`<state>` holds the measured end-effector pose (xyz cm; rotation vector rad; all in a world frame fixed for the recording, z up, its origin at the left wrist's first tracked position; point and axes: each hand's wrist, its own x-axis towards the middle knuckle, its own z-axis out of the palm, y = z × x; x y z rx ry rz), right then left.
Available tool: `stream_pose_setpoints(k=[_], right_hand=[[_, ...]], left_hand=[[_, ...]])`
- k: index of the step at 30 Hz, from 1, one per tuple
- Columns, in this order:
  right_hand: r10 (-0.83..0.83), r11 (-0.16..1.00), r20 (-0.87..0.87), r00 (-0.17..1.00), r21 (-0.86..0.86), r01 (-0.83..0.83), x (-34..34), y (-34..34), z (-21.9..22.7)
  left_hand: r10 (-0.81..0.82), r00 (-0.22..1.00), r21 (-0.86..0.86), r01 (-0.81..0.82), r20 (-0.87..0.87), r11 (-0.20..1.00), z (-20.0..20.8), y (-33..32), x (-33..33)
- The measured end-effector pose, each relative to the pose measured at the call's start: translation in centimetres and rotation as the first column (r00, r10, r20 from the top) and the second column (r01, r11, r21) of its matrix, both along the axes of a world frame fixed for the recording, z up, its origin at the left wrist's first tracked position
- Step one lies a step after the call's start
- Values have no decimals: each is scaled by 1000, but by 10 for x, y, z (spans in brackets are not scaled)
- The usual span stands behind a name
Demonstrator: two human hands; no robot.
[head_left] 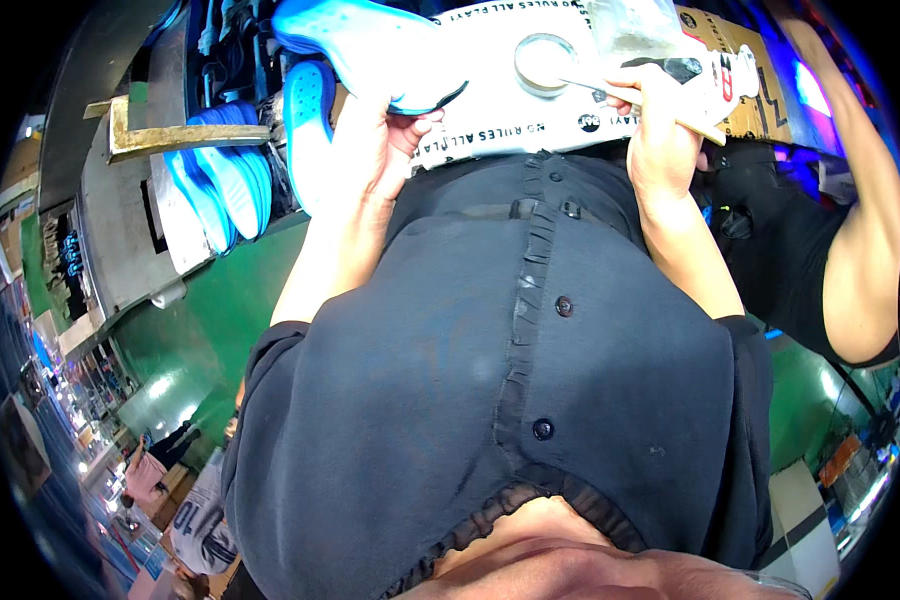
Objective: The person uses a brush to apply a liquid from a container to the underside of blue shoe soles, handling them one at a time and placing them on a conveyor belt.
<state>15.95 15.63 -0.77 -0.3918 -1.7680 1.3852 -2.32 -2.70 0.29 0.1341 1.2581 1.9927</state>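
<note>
Left hand (378,145): was closed around the lower edge of a blue-and-white insole (380,50), fingers curled beneath it; the exact place of the thumb could not be told.
Held insole: reached forward and to the left from that grip, above a white printed sheet (490,95), with a small dark patch at its right end, just beyond the fingers.
Right hand (660,130): was closed on a pale-handled tool (587,84), its fingers pinching the shaft, while the handle's back end stuck out to the right below the hand.
Tool tip: pointed left, at the round container (521,72); whether it touched the contents could not be told.
Round container: stood on the sheet between the two hands, nearer the tool tip than the insole.
Loose insole (305,115): lay left of the left hand, apart from its fingers.
Insole stack (232,185): sat farther left, partly beneath a yellowish angled bar (185,142).
</note>
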Motion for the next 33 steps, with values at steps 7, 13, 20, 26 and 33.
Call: stream_pose_setpoints(k=[7, 13, 20, 26, 33], right_hand=[[-25, 999, 53, 998, 39, 23, 2, -1, 2], [-6, 999, 18, 1000, -48, 7, 3, -2, 1], [-8, 998, 1, 1000, -65, 8, 4, -2, 1], [-20, 999, 22, 1000, -45, 21, 7, 3, -5], [-1, 995, 11, 1000, -102, 2, 5, 2, -12]], left_hand=[[-17, 964, 59, 1, 267, 998, -1, -1, -3], [-25, 956, 50, 11, 293, 999, -1, -4, -6], [-47, 961, 37, 38, 272, 999, -3, -8, -5], [200, 871, -76, -260, -450, 963, -18, -35, -8], [155, 830, -198, -302, -536, 932, -26, -42, -53]])
